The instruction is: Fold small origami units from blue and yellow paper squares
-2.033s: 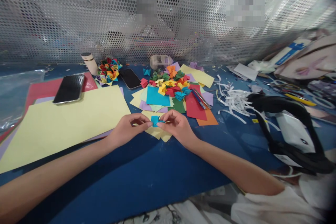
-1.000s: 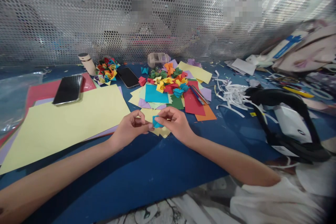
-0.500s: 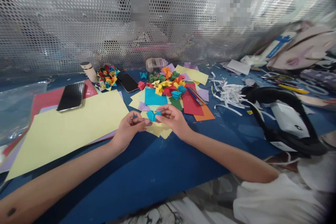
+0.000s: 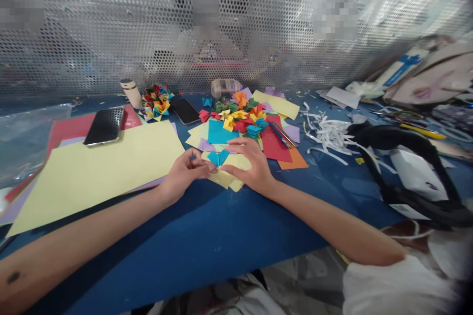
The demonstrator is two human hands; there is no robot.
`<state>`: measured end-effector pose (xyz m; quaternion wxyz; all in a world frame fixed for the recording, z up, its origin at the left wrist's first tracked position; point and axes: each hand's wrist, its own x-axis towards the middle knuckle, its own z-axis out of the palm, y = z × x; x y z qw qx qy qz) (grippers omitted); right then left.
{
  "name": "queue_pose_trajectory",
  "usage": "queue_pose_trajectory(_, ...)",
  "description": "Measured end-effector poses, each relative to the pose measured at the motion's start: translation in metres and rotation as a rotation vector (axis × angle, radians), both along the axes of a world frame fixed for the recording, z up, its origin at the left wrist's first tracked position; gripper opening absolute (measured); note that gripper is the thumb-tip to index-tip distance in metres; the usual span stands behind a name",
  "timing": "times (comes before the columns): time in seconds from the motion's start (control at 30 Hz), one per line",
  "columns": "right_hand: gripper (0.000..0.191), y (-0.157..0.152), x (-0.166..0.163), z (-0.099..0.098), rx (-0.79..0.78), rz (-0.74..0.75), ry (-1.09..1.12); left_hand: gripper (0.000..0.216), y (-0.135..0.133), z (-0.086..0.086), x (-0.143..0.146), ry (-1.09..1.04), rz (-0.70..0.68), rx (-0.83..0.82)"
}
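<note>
a metal mesh wall (image 4: 144, 24) runs along the back of the blue table (image 4: 221, 236). near it i see a cream bottle (image 4: 132, 94) and a clear container (image 4: 224, 87), with one phone (image 4: 185, 111) between them and another phone (image 4: 104, 126) further left. off right, a heap of white strips (image 4: 327, 134), a black strap (image 4: 384, 184) around a white box (image 4: 416, 172), and a pale pink bag (image 4: 438, 78).

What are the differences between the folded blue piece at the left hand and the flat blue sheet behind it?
The folded piece spreads into two angled flaps, while the sheet looks flat and four-sided. The folded piece appears smaller than the sheet. The folded piece is at the fingertips of the left hand, whereas the sheet lies on other papers. Both are bright blue.
</note>
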<state>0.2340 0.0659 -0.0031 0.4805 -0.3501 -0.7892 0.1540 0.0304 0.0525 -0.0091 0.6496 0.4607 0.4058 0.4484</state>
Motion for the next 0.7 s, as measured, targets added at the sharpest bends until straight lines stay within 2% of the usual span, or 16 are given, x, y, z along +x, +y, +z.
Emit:
queue_pose_trajectory(0.07, 0.020, 0.0011, 0.0027, 0.0016, 0.253, 0.021, -0.156, 0.047, 0.0000, -0.0009, -0.0002, -0.003, -0.010, 0.009)
queue_pose_trajectory(0.13, 0.012, 0.0028, 0.0040, 0.0010, 0.321, 0.058, -0.227, 0.047, -0.0001, -0.0017, -0.0002, -0.003, -0.023, 0.019)
queue_pose_trajectory(0.2, 0.011, 0.0040, 0.0039, -0.0007, 0.259, 0.091, -0.224, 0.047, -0.0003, -0.0024, 0.0000, -0.004, -0.030, 0.031)
queue_pose_trajectory(0.43, 0.011, 0.0034, 0.0027, 0.0019, -0.157, 0.156, -0.068, 0.046, -0.0012, -0.0007, 0.0015, 0.005, -0.045, 0.050)
queue_pose_trajectory(0.5, 0.008, 0.0026, 0.0017, 0.0031, -0.207, 0.156, -0.039, 0.047, -0.0018, 0.0005, 0.0021, 0.006, -0.041, 0.053)
queue_pose_trajectory(0.57, 0.006, 0.0013, 0.0002, 0.0029, -0.134, 0.117, -0.034, 0.047, -0.0021, 0.0010, 0.0026, 0.008, -0.033, 0.056)
queue_pose_trajectory(0.7, 0.010, -0.0029, -0.0014, 0.0011, 0.298, 0.024, -0.190, 0.047, -0.0022, 0.0000, 0.0029, 0.014, -0.013, 0.059)
